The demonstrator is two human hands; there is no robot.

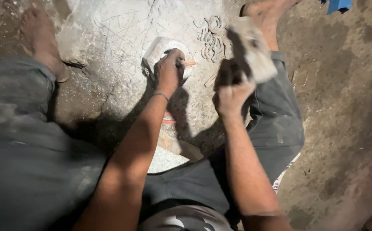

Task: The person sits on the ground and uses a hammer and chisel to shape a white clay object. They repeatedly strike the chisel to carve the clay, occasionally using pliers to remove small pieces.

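holding a small metal piece [189,63] down on a pale stone block [160,48], the left hand [169,70] is closed round it w/ fingers curled; only a short orange-ish tip shows past the knuckles, so what the piece is exactly, can't tell. the block sits on the dusty floor [109,34] btwn the person's bare feet, just ahead of the knees.

right hand [232,94] is clamped on the dark handle of a hammer [250,49], raised above and right of the block, head blurred, prob mid-swing. judging by that, the step in hand is striking/shaping the piece on the block. next move calls for the blow landing on the exposed tip, not the left fingers, which sit v. close to it, and the left hand keeping the piece flat so it doesn't skip.

just beyond the block lies a heap of small curved metal bits [211,38], hook or ring shaped; count unclear. another pale slab [164,159] lies near the lap, partly under the left forearm. something reddish shows under the left wrist, mostly hidden.

hard to see: hammer head is smeared by motion, left-hand grip is covered by its own back, floor is dim at the edges, blue object [339,5] top right is cut off by the frame.
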